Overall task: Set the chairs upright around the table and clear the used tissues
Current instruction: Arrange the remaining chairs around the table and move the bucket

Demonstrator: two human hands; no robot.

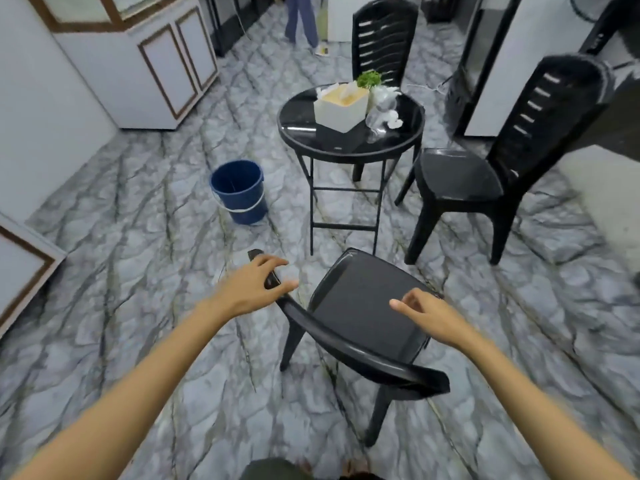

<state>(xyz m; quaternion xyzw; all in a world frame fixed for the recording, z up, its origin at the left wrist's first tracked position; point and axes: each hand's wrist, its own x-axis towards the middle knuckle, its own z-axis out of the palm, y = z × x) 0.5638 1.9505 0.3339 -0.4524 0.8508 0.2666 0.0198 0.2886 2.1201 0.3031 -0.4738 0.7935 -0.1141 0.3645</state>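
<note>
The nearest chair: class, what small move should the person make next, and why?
Probably slide the nearest chair in toward the table. It stands upright, its seat facing the table with a gap between. The left hand rests on its backrest; the right hand hovers open above the seat.

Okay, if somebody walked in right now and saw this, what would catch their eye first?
Probably the two bare arms reaching in from below: the left hand rests on the top edge of the near chair, the right hand hovers open over its seat. Beyond it stands the round black table carrying a tissue box and crumpled tissues. A blue bucket sits on the floor left of the table.
</note>
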